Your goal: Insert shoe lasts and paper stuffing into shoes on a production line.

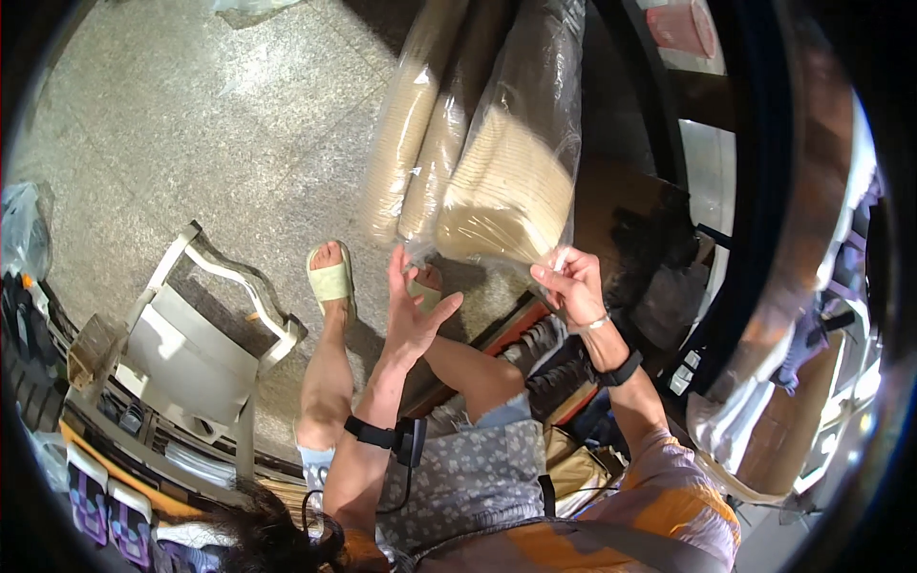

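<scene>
A clear plastic bag [564, 115] of stacked beige rectangular containers [506, 181] lies in front of me, slanting away. My right hand [573, 289] pinches the near right corner of this bag between thumb and fingers. To its left run two narrower clear sleeves, an outer one [401, 153] and an inner one [437, 172], both packed with ridged beige stacks. Just below their near ends is my left hand [417, 313], open, thumb and fingers spread. Its fingertips come close to the plastic; whether they touch it I cannot tell.
A white chair [191, 344] stands on the speckled floor [191, 143] at left. On the right are a dark curved frame [659, 86], a pink basket [683, 29] and a tan bin [793, 420]. A box of dark cloth items [549, 372] is beside my leg.
</scene>
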Demonstrator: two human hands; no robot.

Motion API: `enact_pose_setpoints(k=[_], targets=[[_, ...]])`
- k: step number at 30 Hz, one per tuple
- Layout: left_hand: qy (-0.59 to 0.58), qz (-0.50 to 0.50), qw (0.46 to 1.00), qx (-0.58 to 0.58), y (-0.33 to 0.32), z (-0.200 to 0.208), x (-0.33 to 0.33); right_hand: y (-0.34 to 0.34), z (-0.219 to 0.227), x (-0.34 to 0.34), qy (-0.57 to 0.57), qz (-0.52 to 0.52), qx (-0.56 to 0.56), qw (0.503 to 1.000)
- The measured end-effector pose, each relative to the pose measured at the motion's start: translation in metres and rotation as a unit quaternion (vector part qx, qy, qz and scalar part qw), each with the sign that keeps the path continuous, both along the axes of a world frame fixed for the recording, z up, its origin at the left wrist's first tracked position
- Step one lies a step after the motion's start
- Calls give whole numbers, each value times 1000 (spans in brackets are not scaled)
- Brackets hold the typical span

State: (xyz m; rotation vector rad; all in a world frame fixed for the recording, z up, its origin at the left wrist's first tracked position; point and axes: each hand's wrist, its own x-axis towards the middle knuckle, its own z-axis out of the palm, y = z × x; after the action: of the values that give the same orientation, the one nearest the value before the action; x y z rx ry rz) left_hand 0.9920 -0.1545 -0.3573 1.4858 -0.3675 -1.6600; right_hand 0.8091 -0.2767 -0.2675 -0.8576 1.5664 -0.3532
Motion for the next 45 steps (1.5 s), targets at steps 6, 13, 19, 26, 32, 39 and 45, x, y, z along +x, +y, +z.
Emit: enact_pose_setpoints(k=[6, 13, 19, 26, 32, 39, 45], targets=[[257, 152, 950, -96, -27, 89, 3, -5, 128, 45, -153, -97, 96, 979], [240, 138, 949, -149, -54, 156, 24, -31, 185, 67, -261, -173, 52, 948], [209, 123, 950, -197, -64, 185, 33, -50, 195, 77, -306, -241, 72, 918], [125, 30, 983, -133, -49, 172, -6, -44, 181, 48, -198, -161, -58, 965], [-124, -455, 871, -136, 23, 161, -7, 48, 129, -61, 34, -26, -28, 999], [-194, -391, 893, -106, 10, 252, 4, 95, 222, -55, 106, 284, -155, 940], [-253, -334, 892, -169, -20, 302, 16, 61, 273, -41, 71, 286, -266, 918]])
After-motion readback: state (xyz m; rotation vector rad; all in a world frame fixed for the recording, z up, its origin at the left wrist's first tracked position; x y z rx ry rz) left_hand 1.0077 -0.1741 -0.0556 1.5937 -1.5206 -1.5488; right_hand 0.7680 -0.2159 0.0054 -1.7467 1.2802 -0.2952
